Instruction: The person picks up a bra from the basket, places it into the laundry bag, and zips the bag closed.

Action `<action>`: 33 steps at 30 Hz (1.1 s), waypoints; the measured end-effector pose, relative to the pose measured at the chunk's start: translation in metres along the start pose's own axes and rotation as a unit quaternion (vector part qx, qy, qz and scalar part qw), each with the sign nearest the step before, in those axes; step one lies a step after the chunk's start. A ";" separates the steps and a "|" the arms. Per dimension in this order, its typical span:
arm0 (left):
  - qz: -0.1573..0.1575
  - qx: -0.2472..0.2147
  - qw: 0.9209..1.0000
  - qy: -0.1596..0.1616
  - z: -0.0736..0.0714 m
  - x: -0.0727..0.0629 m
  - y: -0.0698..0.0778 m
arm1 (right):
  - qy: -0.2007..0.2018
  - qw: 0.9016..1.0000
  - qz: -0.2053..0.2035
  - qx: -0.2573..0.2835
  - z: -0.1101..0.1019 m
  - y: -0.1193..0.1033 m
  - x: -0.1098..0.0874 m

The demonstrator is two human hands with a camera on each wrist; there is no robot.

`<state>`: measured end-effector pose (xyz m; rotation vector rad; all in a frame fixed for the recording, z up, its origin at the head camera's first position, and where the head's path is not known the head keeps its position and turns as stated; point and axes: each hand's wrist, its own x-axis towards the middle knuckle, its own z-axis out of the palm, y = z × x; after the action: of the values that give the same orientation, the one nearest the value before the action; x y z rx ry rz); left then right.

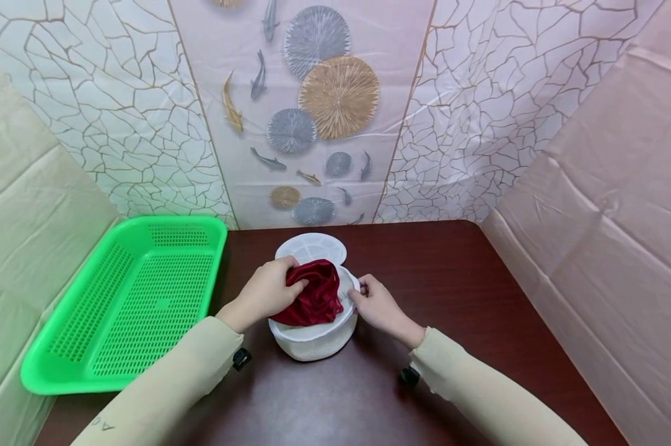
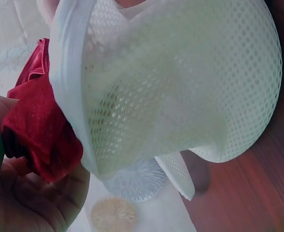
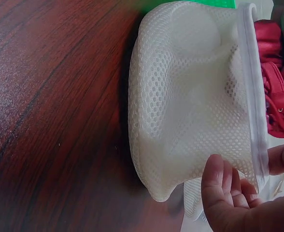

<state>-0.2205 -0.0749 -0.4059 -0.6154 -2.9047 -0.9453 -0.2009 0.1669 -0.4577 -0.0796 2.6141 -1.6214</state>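
Observation:
A round white mesh laundry bag (image 1: 315, 348) stands on the table, its lid (image 1: 311, 246) folded back away from me. Between thumb and fingers, my left hand (image 1: 265, 290) holds a shiny dark red satiny garment (image 1: 313, 300) at the bag's mouth. The garment (image 2: 45, 130) is bunched up, and a thin strap with a small fitting shows in the right wrist view. My right hand (image 1: 381, 308) pinches the white rim (image 3: 259, 121) on the right side, thumb inside and fingers against the outer mesh. The bag's inside is mostly hidden.
A green plastic basket (image 1: 36, 365) with slotted walls stands on the left of the dark brown table (image 1: 441, 272). Patterned sheeting (image 1: 474, 105) rises behind the table, and plain beige sheeting (image 1: 608, 210) hangs at the right side.

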 end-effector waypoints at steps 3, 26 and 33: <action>0.009 0.026 1.000 -0.008 0.005 0.001 0.001 | -0.001 1.000 -0.011 -0.011 0.000 0.001 0.000; 0.064 0.238 0.967 -0.057 0.031 -0.003 -0.010 | -0.011 0.997 -0.070 0.000 -0.009 -0.004 -0.003; 0.028 0.164 0.984 -0.060 0.024 0.001 -0.013 | -0.003 0.998 -0.064 -0.005 -0.011 0.009 0.001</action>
<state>-0.2236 -0.0703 -0.4322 -0.7460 -3.0285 -0.4199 -0.2031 0.1807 -0.4604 -0.2578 2.6627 -1.6445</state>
